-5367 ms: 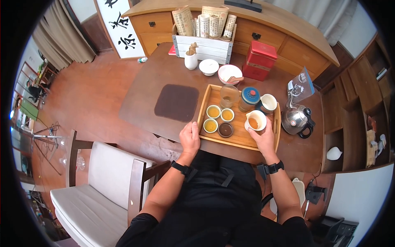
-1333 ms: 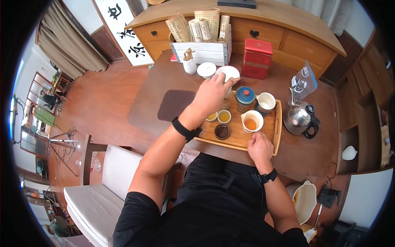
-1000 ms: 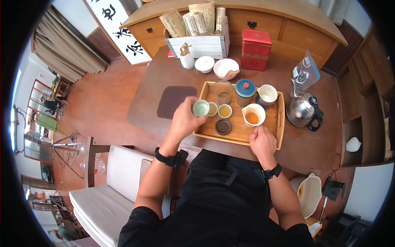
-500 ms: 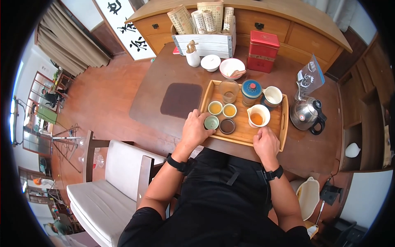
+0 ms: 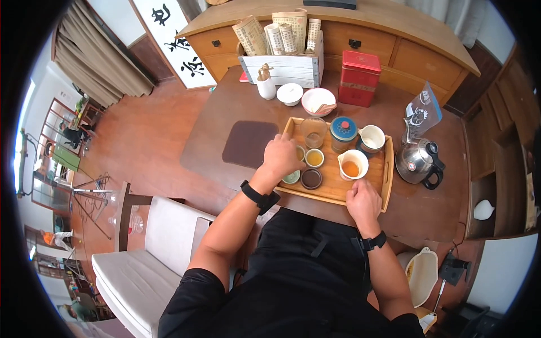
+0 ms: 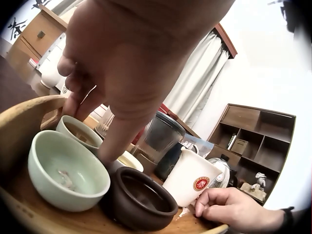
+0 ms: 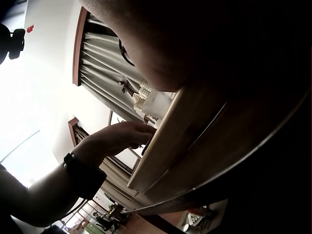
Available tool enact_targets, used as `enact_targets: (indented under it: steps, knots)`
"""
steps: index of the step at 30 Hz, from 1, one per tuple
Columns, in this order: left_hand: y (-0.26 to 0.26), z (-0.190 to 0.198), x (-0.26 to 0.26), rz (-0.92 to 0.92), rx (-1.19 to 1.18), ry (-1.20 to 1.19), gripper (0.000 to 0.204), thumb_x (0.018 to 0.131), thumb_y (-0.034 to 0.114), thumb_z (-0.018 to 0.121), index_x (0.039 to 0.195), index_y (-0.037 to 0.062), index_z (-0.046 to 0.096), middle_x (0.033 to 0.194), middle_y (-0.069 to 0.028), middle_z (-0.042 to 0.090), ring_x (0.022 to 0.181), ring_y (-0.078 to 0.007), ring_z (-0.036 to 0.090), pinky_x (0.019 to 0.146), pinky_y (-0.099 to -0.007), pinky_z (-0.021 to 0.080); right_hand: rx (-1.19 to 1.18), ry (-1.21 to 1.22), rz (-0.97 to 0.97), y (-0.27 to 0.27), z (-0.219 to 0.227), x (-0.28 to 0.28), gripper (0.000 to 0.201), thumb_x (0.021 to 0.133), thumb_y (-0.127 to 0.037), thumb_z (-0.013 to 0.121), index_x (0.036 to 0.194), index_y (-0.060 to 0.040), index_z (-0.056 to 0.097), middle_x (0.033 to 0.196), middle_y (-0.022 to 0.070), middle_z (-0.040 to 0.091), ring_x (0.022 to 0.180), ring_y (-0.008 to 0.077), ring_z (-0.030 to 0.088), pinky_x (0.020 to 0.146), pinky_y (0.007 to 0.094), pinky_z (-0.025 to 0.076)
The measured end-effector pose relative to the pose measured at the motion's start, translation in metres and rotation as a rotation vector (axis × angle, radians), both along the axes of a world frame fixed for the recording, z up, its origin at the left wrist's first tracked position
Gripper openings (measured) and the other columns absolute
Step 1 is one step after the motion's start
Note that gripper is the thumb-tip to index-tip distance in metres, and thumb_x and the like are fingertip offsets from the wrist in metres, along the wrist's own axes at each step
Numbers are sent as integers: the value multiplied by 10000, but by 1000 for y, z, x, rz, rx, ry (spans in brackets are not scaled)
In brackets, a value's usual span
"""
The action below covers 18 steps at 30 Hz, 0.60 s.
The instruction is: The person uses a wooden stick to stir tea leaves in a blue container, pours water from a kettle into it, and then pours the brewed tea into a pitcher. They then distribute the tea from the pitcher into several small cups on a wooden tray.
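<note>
My left hand (image 5: 282,156) reaches over the tray's left side. Its thumb and fingers are around the rear-left tea cup (image 6: 80,132), mostly hidden in the head view. In front of it sits a pale green cup (image 5: 291,177) with no tea visible inside. A dark brown cup (image 5: 311,178) stands to its right, and a cup of yellow tea (image 5: 314,158) behind that. My right hand (image 5: 363,203) rests, loosely curled, at the wooden tray's front edge (image 5: 324,197), just before the white pitcher (image 5: 353,164) of amber tea, not holding it.
On the tray's rear part are a clear glass (image 5: 314,133), a blue-lidded jar (image 5: 343,134) and another white pitcher (image 5: 372,138). A steel kettle (image 5: 416,162) stands to the right. Behind are bowls (image 5: 319,102) and a red tin (image 5: 359,79); a dark mat (image 5: 251,143) lies left.
The right hand has let go of the pitcher. My left hand lifted the front-left cup, brought it back without visible tea, released it and moved onto the rear-left cup.
</note>
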<state>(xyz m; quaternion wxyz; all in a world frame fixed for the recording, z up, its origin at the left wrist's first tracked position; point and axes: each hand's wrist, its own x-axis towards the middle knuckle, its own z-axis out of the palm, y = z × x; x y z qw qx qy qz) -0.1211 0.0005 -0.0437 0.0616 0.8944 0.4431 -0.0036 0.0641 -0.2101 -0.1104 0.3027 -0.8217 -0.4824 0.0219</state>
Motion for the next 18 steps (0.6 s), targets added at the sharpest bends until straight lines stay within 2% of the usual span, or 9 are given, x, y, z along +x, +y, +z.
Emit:
enact_targets:
  steps: [6,10,13,16,18]
  knots:
    - [7,-13,2,21,-30,1,551,712,366,901,1177,94,785,1146,-138,744,1147,-318,679,1000,-424,579,13,28,14,-1,1,0,56,863,-124,670,882,-79,642,880,154,702,830,409,694,736,531,548]
    - [15,-18,-1,53,-59,-33,529,717,353,874,1170,94,784,1075,-160,785,1098,-338,717,969,-430,596,-19,23,11,0,1,-1,96,834,-125,702,848,-88,614,859,117,677,820,367,693,728,507,553]
    - [7,11,-4,52,-66,-75,529,718,370,869,1161,94,785,1068,-173,786,1098,-351,726,959,-439,598,-21,14,7,1,0,-1,100,829,-123,706,851,-92,613,864,112,675,831,361,695,730,503,553]
    - [9,21,-5,75,-93,-127,535,721,363,873,1172,88,785,1085,-185,775,1109,-360,725,958,-444,592,-20,12,9,0,1,0,99,829,-118,703,854,-91,611,869,112,676,837,359,696,731,502,554]
    - [15,46,-11,92,-166,-146,569,724,331,877,1210,58,767,1128,-199,758,1107,-379,720,965,-453,585,-18,15,11,0,1,0,97,829,-116,701,856,-90,611,870,113,676,836,359,696,732,502,555]
